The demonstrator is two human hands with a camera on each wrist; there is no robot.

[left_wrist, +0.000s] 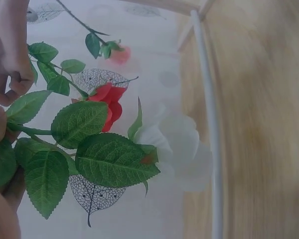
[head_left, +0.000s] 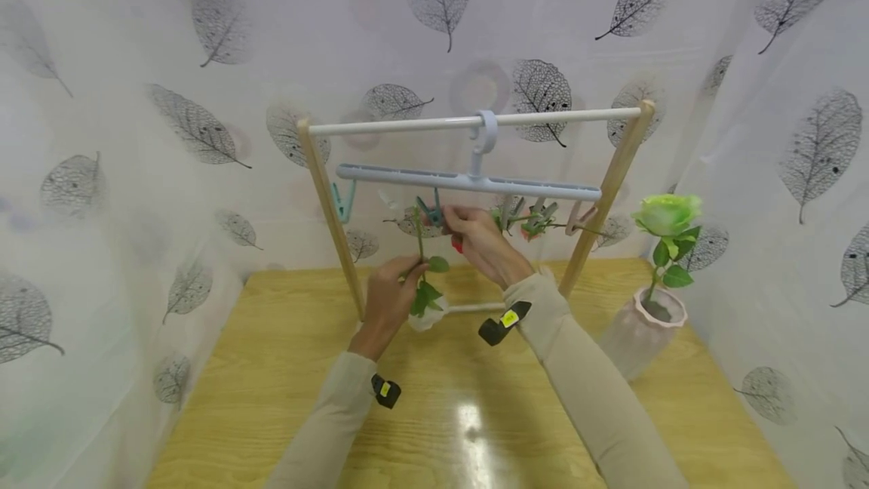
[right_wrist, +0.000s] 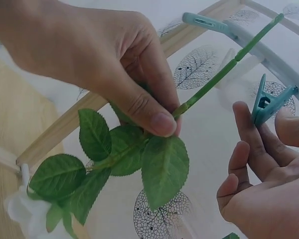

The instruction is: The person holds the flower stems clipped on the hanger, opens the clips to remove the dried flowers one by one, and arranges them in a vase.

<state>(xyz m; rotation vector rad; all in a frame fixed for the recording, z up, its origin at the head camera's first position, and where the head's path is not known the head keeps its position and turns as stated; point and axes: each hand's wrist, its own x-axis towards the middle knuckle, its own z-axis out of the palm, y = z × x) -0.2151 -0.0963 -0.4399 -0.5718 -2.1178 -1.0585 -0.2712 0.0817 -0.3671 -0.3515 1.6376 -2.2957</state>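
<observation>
My left hand [head_left: 392,294] pinches the stem of a white artificial rose [left_wrist: 177,149] between thumb and fingers. The rose hangs head down, its cut stem end [right_wrist: 259,37] pointing up toward the hanger, its green leaves [right_wrist: 164,167] below my fingers. My right hand [head_left: 478,240] is at a teal clothes peg [right_wrist: 270,102] hanging from a pale blue hanger [head_left: 468,181]. In the right wrist view its index finger reaches behind the peg, the thumb lies to the peg's right with a small gap, and the other fingers are loosely bent.
A wooden frame [head_left: 326,217] with a white rod carries the hanger. Another teal peg [head_left: 343,204] hangs left, grey pegs and a pink peg [head_left: 581,217] right. A red rose [left_wrist: 107,102] and a pink rose [left_wrist: 120,55] hang nearby. A vase [head_left: 641,334] holds a green-white rose [head_left: 668,214].
</observation>
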